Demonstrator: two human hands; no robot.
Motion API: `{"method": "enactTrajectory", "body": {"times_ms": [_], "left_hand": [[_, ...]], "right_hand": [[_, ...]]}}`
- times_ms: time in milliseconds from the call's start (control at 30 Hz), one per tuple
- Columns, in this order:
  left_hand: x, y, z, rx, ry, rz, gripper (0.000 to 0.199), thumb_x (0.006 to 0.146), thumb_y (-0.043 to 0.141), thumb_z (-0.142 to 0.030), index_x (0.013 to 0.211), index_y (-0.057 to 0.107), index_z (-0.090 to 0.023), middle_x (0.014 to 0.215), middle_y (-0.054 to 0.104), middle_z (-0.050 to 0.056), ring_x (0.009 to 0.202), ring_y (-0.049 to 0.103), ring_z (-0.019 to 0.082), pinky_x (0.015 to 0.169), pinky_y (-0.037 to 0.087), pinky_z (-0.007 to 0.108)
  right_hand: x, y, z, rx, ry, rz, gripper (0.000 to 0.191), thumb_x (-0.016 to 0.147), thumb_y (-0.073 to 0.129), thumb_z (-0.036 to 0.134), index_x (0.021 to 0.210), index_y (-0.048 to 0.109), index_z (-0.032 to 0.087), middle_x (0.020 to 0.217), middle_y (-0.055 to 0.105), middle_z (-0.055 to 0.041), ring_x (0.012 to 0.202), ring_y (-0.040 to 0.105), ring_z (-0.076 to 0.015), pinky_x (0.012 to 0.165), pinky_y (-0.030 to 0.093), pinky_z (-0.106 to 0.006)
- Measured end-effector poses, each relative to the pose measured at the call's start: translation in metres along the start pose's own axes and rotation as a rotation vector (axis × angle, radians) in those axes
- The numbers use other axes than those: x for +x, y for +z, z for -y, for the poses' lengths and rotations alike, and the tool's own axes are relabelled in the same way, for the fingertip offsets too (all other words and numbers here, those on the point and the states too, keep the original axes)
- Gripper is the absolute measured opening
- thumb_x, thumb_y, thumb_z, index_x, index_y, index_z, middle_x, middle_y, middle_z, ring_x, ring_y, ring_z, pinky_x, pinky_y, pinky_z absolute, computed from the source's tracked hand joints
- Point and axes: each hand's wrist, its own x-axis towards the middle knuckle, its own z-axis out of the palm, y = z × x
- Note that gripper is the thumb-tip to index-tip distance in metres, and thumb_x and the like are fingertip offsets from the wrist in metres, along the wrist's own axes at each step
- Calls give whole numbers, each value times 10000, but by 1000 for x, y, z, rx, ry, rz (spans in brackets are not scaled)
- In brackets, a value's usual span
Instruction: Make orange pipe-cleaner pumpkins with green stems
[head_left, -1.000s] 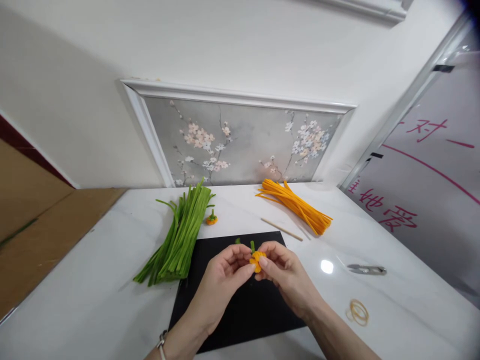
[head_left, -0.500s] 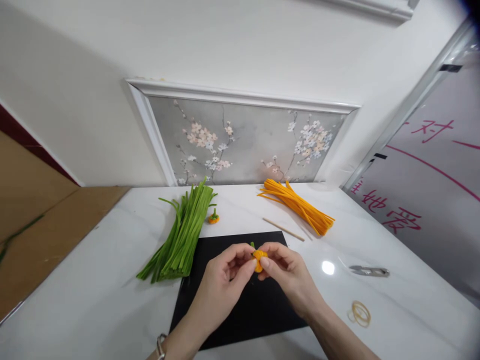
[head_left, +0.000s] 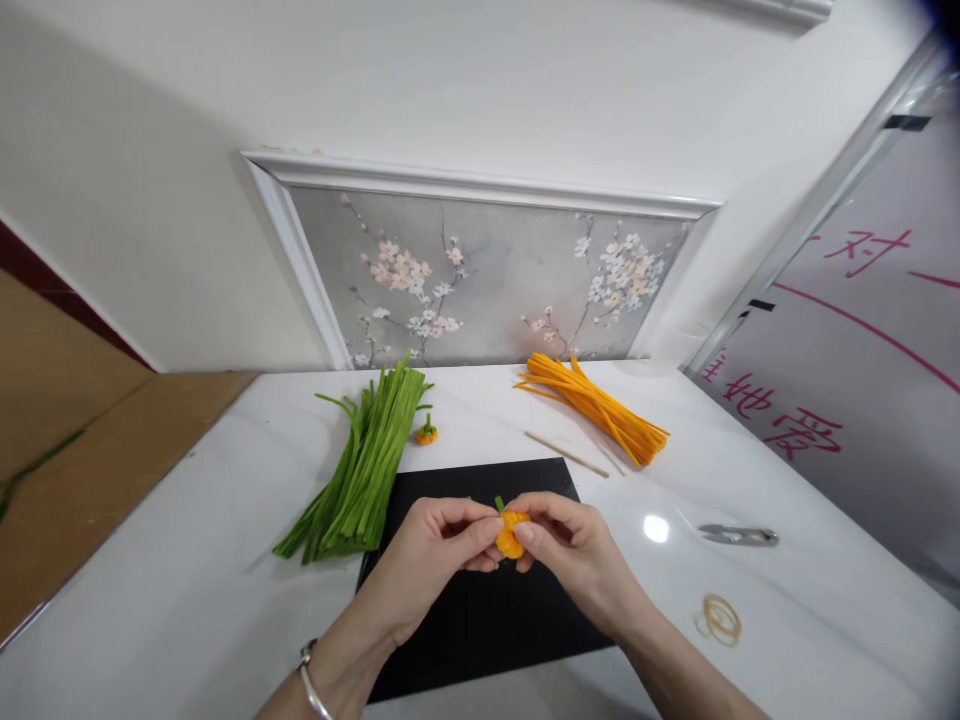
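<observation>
fingers (head_left: 527,534): closed at the tips on both hands, clamped on the small orange piece
left hand (head_left: 435,555): thumb and fingertips pinching the piece's left edge
right hand (head_left: 581,560): thumb pressed on its near face, other fingers curled behind
orange piece (head_left: 510,543): held between the two hands, over the black mat
green stem (head_left: 499,503): poking up behind the orange piece; best left unsqueezed, as it looks easy to bend
pinch: probably best light and even from both sides, since the fuzzy lobes look soft enough to flatten
turning: small turns, one hand steadying while the other nudges, should suit the rounded shape
finished-looking piece (head_left: 426,434): beside the green bundle, stem up; a handy model for comparing lobes
black mat (head_left: 487,630): flat on the white surface (head_left: 217,560), below the hands
green bundle (head_left: 367,470): left of the mat
orange bundle (head_left: 596,410): beyond the mat, to the right
thin stick (head_left: 566,454): near the mat's far right corner
snips (head_left: 739,536): right side, no brand readable
rubber bands (head_left: 721,620): nearer than the snips
writing (head_left: 866,250): pink-red handwritten characters on the pale panel, "对一" above, "她爱" below, one beside them partly hidden
</observation>
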Motion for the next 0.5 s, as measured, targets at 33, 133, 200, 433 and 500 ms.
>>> {"method": "enactTrajectory", "body": {"times_ms": [33, 133, 200, 433, 500], "left_hand": [[0, 0, 0, 5, 7, 0, 172, 780, 704, -308, 829, 780, -162, 690, 692, 44, 616, 593, 119, 597, 503, 204], [0, 0, -2, 34, 28, -11, 177, 786, 702, -318, 835, 783, -169, 697, 701, 45, 613, 601, 115, 601, 510, 204], [-1, 1, -4, 51, 28, -6, 176, 781, 710, -321, 848, 783, -175, 717, 708, 46, 638, 615, 121, 626, 521, 210], [-2, 1, -4, 77, 20, -5, 216, 811, 675, -352, 876, 774, -171, 696, 670, 30, 641, 593, 112, 621, 514, 199], [-2, 1, -4, 100, 22, -12, 220, 803, 680, -352, 865, 771, -161, 695, 669, 31, 637, 592, 114, 613, 513, 200]], "right_hand": [[0, 0, 0, 15, 8, 11, 264, 797, 691, 411, 915, 682, 174, 728, 694, -17, 609, 630, -128, 585, 549, -257], [-1, -1, 1, 39, 23, 13, 259, 794, 700, 402, 911, 683, 172, 740, 696, -16, 599, 619, -114, 581, 539, -243], [-1, -1, 2, 31, 19, 1, 255, 793, 703, 399, 911, 684, 173, 742, 696, -15, 593, 613, -108, 580, 535, -237], [0, 1, 2, 6, -12, 2, 234, 801, 694, 386, 896, 679, 172, 715, 692, -9, 594, 613, -111, 580, 532, -236], [0, 0, 1, 10, 3, 7, 241, 798, 698, 384, 899, 679, 166, 721, 692, -12, 589, 607, -106, 573, 526, -230]]}}
